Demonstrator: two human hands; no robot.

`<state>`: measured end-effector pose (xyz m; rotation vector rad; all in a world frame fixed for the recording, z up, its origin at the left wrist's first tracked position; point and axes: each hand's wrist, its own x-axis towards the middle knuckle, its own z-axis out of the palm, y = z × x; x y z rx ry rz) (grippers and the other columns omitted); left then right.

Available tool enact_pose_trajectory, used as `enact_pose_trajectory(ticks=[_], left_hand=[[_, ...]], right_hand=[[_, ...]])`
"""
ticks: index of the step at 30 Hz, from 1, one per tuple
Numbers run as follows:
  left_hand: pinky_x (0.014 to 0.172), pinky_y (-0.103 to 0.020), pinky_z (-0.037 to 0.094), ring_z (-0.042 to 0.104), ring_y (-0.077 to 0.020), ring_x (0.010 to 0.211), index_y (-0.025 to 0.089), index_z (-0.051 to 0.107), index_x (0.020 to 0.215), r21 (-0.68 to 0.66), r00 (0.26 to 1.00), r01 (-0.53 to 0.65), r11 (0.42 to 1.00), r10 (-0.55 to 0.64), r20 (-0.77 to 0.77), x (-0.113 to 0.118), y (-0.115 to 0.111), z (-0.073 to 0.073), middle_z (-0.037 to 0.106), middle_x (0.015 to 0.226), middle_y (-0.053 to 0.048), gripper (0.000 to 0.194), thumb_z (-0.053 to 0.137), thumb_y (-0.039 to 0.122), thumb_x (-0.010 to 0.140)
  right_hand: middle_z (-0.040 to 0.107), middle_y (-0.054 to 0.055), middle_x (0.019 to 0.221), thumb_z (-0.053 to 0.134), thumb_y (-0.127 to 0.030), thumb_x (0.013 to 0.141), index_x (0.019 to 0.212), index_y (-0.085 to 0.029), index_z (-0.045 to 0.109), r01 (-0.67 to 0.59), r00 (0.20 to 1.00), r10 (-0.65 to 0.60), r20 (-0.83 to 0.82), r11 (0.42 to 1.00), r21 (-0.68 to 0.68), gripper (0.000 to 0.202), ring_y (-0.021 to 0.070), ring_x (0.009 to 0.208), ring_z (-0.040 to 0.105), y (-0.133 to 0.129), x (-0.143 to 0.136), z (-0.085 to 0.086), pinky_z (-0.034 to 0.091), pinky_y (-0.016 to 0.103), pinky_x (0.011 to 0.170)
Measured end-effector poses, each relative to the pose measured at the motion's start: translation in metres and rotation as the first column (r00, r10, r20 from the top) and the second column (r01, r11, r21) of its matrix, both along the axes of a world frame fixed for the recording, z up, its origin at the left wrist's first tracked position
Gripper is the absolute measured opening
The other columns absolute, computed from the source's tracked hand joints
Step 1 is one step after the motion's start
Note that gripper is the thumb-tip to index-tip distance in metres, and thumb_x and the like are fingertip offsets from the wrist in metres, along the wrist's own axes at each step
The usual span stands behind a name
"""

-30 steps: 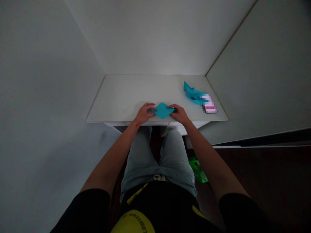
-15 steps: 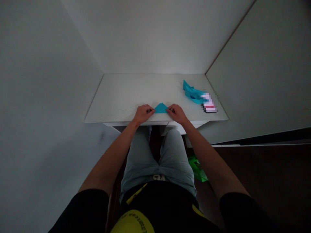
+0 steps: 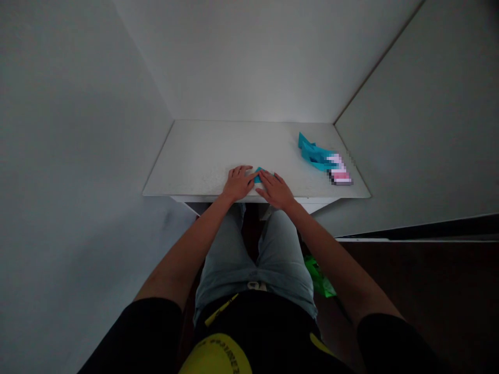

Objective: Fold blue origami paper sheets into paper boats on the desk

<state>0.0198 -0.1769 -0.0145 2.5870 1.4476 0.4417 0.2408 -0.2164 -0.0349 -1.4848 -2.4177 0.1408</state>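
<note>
A small piece of folded blue paper (image 3: 258, 178) lies near the front edge of the white table (image 3: 202, 150), mostly covered by my fingers. My left hand (image 3: 238, 183) rests on the table at the paper's left side, fingers spread, with the thumb reaching onto it. From the right, my right hand (image 3: 276, 189) lies flat with its fingertips pressing on the paper and its thumb pointing left. Neither hand grips the paper; both are open.
Folded blue paper boats (image 3: 315, 155) sit at the table's right side, beside a phone-like object (image 3: 341, 178) blurred by pixels. Walls enclose the table at the back and both sides. A green plastic bag (image 3: 320, 278) is on the floor below right.
Both hands have gone from pinching the paper triangle's two side corners to lying flat over it, closer together. Less of the paper shows now. The view has shifted slightly.
</note>
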Motion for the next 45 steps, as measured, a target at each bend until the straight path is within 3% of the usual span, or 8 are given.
enact_pose_trajectory(ticks=[7,12,21,28,33,39,43,45], left_hand=[[0.127,-0.056,0.038,0.049,-0.0333,0.156,0.039,0.068,0.159,-0.046,0.994,0.094,0.995,-0.091,0.058,-0.019,0.014,-0.007,0.059,0.170,-0.007,0.048,0.050,0.033,0.114],[0.126,-0.054,0.041,0.051,-0.0329,0.153,0.032,0.075,0.148,-0.024,0.981,0.139,0.990,-0.135,0.139,-0.032,0.019,-0.009,0.065,0.162,-0.009,0.040,0.056,0.033,0.113],[0.112,-0.050,0.048,0.063,-0.0338,0.129,0.026,0.082,0.136,0.100,0.971,0.111,0.989,-0.129,0.199,-0.029,0.012,-0.010,0.076,0.131,-0.013,0.039,0.081,0.045,0.101],[0.100,-0.046,0.052,0.066,-0.0291,0.111,0.030,0.087,0.128,0.149,0.971,0.113,0.982,-0.141,0.192,-0.029,0.016,-0.015,0.075,0.114,-0.011,0.029,0.074,0.044,0.107],[0.093,-0.043,0.053,0.070,-0.0255,0.102,0.031,0.088,0.127,0.129,0.971,0.097,0.987,-0.123,0.205,-0.028,0.019,-0.021,0.075,0.108,-0.010,0.027,0.076,0.041,0.106],[0.090,-0.040,0.055,0.073,-0.0240,0.098,0.025,0.088,0.123,0.089,0.951,0.115,0.989,-0.136,0.277,-0.029,0.020,-0.021,0.079,0.105,-0.010,0.029,0.065,0.039,0.112],[0.093,-0.040,0.056,0.075,-0.0254,0.100,0.019,0.085,0.111,0.052,0.942,0.099,0.994,-0.111,0.317,-0.029,0.021,-0.020,0.080,0.104,-0.012,0.027,0.061,0.032,0.112],[0.096,-0.041,0.057,0.075,-0.0262,0.100,0.018,0.082,0.107,0.037,0.940,0.068,0.997,-0.077,0.332,-0.028,0.021,-0.020,0.081,0.105,-0.012,0.023,0.062,0.029,0.110]], right_hand=[[0.029,0.017,0.187,0.027,-0.067,0.117,0.183,-0.016,0.027,0.040,0.999,-0.039,0.025,0.998,-0.045,0.083,0.0341,0.175,0.030,-0.009,0.042,-0.004,0.020,0.064,0.143],[0.034,0.014,0.186,0.032,-0.066,0.116,0.181,-0.021,0.034,0.063,0.998,-0.063,0.002,0.995,-0.080,0.079,0.0342,0.174,0.033,-0.017,0.061,-0.003,0.023,0.064,0.142],[0.070,0.015,0.157,0.063,-0.054,0.110,0.146,-0.026,0.076,0.159,0.976,-0.159,-0.151,0.987,-0.015,0.047,0.0395,0.144,0.058,0.008,0.049,-0.002,0.047,0.061,0.116],[0.076,0.015,0.137,0.072,-0.055,0.105,0.142,-0.026,0.078,0.124,0.959,-0.113,-0.260,0.992,0.028,0.047,0.0371,0.127,0.067,0.016,0.029,0.001,0.051,0.057,0.110],[0.077,0.013,0.124,0.072,-0.056,0.102,0.136,-0.023,0.077,0.146,0.879,-0.147,-0.455,0.989,-0.037,0.047,0.0299,0.101,0.074,0.023,0.028,-0.002,0.058,0.052,0.101],[0.074,0.010,0.122,0.080,-0.052,0.088,0.157,-0.023,0.053,0.191,0.681,-0.256,-0.687,0.967,-0.171,0.079,0.0249,0.086,0.072,0.037,0.002,-0.008,0.063,0.046,0.087],[0.073,0.012,0.124,0.072,-0.047,0.091,0.174,-0.020,0.025,0.253,0.631,-0.286,-0.721,0.955,-0.157,0.100,0.0232,0.082,0.069,0.042,-0.022,-0.009,0.063,0.041,0.080],[0.073,0.013,0.127,0.068,-0.042,0.091,0.177,-0.019,0.020,0.287,0.633,-0.305,-0.712,0.946,-0.150,0.101,0.0222,0.078,0.067,0.042,-0.028,-0.008,0.062,0.040,0.077]])
